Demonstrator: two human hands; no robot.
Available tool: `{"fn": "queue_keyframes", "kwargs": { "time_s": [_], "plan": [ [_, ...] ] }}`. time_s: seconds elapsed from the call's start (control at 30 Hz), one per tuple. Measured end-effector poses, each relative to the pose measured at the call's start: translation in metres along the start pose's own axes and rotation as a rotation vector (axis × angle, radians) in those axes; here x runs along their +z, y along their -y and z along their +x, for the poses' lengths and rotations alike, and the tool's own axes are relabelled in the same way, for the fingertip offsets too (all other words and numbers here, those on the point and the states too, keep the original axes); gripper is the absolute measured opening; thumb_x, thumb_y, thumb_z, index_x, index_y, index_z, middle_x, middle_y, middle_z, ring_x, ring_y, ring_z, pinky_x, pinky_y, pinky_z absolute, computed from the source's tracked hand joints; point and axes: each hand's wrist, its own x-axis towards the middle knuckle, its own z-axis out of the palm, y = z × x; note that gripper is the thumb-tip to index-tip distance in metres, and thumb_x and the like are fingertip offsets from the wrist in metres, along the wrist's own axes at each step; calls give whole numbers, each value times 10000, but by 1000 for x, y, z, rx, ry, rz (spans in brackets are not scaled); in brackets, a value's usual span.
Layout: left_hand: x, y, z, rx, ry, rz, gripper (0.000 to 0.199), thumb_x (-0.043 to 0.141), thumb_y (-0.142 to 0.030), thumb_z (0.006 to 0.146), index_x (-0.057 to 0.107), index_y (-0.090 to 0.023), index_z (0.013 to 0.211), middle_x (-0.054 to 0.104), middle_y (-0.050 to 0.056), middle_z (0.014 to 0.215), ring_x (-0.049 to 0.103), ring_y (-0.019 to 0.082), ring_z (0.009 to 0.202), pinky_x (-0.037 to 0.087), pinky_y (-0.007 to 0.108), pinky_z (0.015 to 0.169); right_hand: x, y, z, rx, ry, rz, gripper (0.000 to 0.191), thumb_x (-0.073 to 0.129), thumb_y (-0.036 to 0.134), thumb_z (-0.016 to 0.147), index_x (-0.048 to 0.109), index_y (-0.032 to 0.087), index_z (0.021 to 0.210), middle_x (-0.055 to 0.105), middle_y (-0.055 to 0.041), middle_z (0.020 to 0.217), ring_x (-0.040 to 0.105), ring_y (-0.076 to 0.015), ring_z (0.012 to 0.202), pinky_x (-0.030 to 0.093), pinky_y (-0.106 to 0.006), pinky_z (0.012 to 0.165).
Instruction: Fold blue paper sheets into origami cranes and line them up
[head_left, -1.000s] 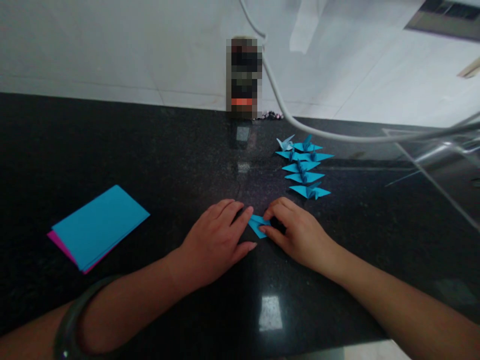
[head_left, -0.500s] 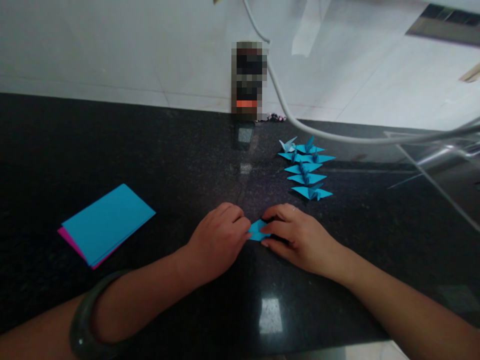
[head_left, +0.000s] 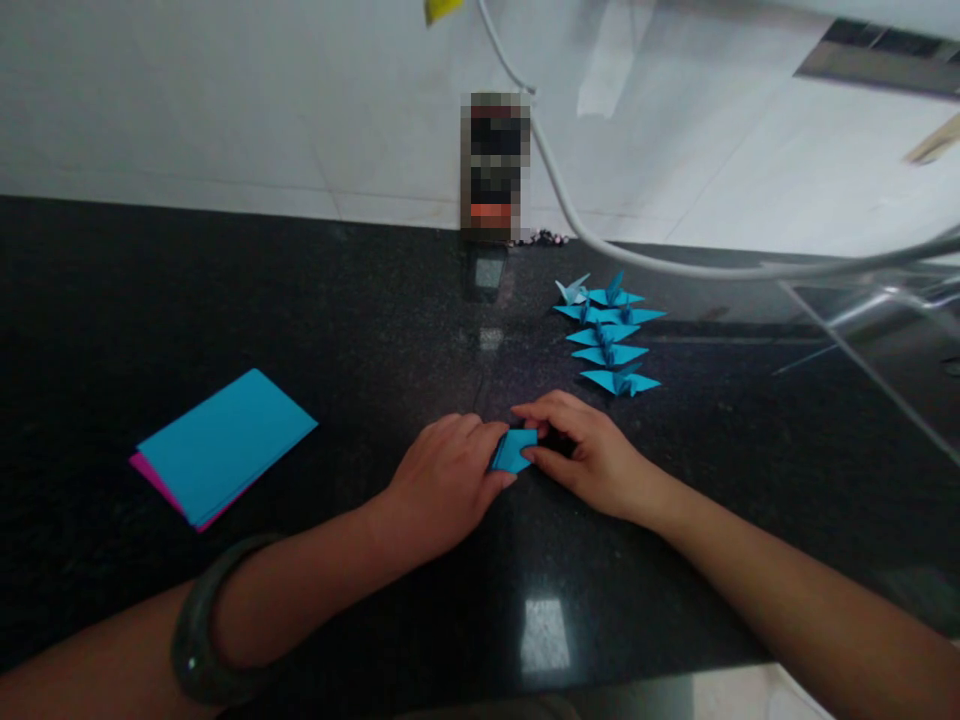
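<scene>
Head view: since the earlier pictures the two hands have drawn closer together around the small blue folded paper piece (head_left: pixel 514 451), which a moment ago lay flatter and more pointed between the fingertips and now stands slightly raised, showing a squarer face.

The step in hand looks like pressing a fold into this piece. The next move would seem to call for a firm, even crease along the fold line while the edges are kept aligned, since so small a piece can slip easily.

The left hand (head_left: pixel 442 480) is curled, its fingers closed against the left edge of the piece. The right hand (head_left: pixel 581 450) pinches the right edge between thumb and forefinger, the other fingers bent. The piece sits on the black speckled stone worktop (head_left: pixel 300 300), between the two hands.

Beyond the right hand lies a row of finished blue paper cranes (head_left: pixel 609 335). Well to the left rests a stack of blue and pink paper sheets (head_left: pixel 225 445).
</scene>
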Motion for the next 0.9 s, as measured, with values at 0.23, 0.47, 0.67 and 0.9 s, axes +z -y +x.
{"fn": "queue_keyframes", "kwargs": {
  "time_s": [0.23,0.47,0.67,0.9],
  "plan": [
    [-5,5,4,-109,-41,-435,52,567,-192,723,526,-189,755,542,-34,666,519,133,623,417,277,610,1,2,2,167,-14,181,309,605,146,725,583,146,1032,546,0,755,515,-100,667,445,-239,608],
    [-10,-8,5,-376,-65,-1161,168,652,-188,657,506,-169,739,614,-35,602,586,115,576,429,234,573,-8,20,10,408,-54,534,187,609,318,733,569,138,761,530,37,570,453,-54,474,370,-177,440],
    [-23,-20,8,-429,-195,-1195,112,630,-247,713,632,-140,745,652,-2,634,585,102,586,432,220,571,-8,29,19,394,-186,547,145,595,284,716,541,151,697,510,52,515,442,-47,417,356,-168,397],
    [-17,-21,18,-454,-251,-1359,190,711,-252,638,659,-128,771,666,3,644,591,99,578,458,227,591,-4,20,11,374,-186,664,214,653,323,694,534,155,756,526,65,506,420,-40,373,338,-163,362]
  ]
}}
